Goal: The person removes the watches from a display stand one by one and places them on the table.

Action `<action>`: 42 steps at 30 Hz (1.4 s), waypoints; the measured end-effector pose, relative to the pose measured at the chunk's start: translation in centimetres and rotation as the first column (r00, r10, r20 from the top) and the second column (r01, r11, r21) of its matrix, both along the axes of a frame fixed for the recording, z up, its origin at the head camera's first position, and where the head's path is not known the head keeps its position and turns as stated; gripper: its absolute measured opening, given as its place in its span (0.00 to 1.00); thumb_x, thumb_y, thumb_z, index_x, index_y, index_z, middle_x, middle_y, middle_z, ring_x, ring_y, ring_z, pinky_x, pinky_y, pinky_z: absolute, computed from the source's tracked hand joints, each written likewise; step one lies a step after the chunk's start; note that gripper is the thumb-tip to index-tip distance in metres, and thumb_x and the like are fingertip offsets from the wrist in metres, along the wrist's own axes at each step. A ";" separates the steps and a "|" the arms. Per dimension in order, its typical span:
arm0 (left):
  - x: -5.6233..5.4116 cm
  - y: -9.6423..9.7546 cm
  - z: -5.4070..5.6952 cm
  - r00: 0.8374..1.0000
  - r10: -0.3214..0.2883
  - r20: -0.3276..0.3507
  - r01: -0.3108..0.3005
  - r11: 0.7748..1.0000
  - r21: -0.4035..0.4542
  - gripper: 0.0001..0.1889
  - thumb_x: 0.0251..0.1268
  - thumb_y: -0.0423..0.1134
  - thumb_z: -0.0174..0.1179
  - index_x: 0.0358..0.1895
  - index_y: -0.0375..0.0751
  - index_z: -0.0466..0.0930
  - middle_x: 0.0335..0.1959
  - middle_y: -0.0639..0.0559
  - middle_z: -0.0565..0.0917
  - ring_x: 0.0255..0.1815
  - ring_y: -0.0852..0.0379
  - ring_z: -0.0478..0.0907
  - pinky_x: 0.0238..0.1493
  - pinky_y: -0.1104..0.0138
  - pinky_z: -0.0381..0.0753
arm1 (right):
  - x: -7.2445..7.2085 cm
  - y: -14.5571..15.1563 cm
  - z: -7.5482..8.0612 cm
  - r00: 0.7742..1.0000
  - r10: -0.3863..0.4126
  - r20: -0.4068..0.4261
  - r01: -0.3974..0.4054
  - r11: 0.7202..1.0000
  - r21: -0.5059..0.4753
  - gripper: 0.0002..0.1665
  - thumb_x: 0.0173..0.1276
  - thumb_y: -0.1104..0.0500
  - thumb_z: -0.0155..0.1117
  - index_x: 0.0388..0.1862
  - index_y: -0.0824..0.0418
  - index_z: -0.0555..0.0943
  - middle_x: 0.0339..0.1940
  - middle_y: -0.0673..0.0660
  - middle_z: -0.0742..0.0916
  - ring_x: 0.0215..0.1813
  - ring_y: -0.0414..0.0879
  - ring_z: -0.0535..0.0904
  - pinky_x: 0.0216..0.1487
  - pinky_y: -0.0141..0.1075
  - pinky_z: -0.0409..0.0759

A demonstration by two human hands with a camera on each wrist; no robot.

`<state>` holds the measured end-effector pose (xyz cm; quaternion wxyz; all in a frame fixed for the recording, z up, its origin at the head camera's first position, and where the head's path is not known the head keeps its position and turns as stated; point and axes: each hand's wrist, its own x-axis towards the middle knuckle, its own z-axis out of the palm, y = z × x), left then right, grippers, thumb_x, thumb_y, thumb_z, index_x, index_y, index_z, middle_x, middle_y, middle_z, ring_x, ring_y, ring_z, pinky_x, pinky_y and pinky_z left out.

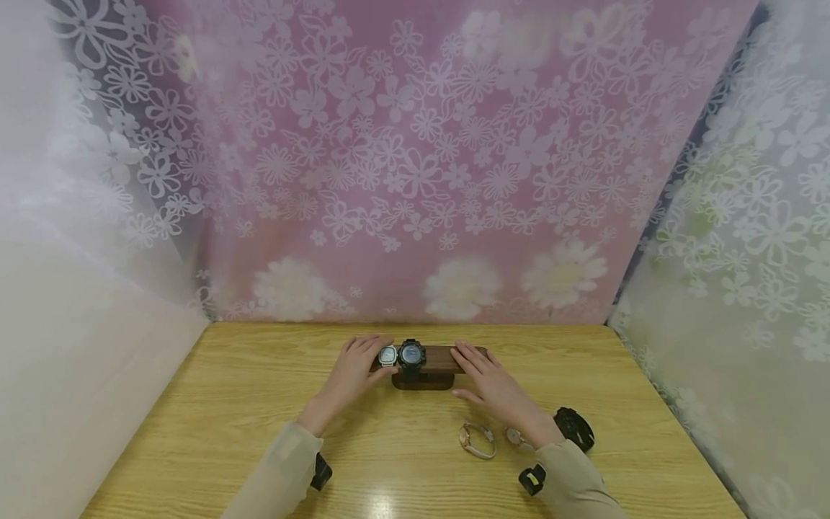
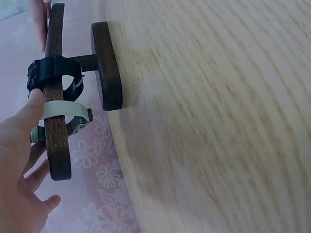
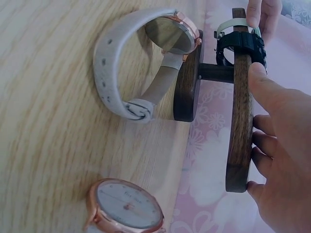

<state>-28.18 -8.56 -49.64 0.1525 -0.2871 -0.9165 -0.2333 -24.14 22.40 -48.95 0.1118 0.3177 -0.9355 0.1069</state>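
Loading stand [image 1: 439, 359] | silver watch [image 1: 387, 355], black watch [image 1: 411, 354] on | left hand [image 1: 352, 371] pinching silver watch; right hand [image 1: 494, 383] spread atop | pale-strap watch [image 3: 108, 73], white-dial watch [image 3: 129, 206] seemingly left, in front

The left forearm [image 1: 279, 465] and right forearm [image 1: 573, 472] are stretched forward and angled inward, sleeved almost to the wrists. The left grip [image 1: 350, 373] is curved, its thumb [image 2: 30, 109] set opposite gently bent fingers. The right grip [image 1: 498, 388] is laid palm down, fingers extended forward, thumb [image 3: 269, 92] spread inward
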 end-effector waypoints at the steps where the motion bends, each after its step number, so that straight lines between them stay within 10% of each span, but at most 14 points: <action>1: 0.0 0.0 0.0 1.000 0.001 -0.006 -0.001 1.000 -0.002 0.33 0.65 0.54 0.67 0.69 0.41 0.75 0.65 0.40 0.79 0.69 0.38 0.72 0.73 0.37 0.60 | 0.0 0.0 0.0 1.000 0.000 -0.002 0.000 1.000 0.000 0.46 0.71 0.46 0.66 0.79 0.67 0.62 0.80 0.65 0.64 0.79 0.62 0.59 0.76 0.62 0.58; 42: -0.3 -0.8 0.7 0.998 0.025 -0.055 -0.027 0.999 -0.031 0.30 0.56 0.52 0.75 0.61 0.47 0.82 0.59 0.44 0.85 0.65 0.39 0.75 0.71 0.35 0.60 | -0.1 0.1 -0.1 1.000 0.023 -0.017 -0.023 0.999 -0.046 0.46 0.68 0.51 0.71 0.78 0.69 0.64 0.78 0.67 0.66 0.78 0.63 0.62 0.75 0.63 0.59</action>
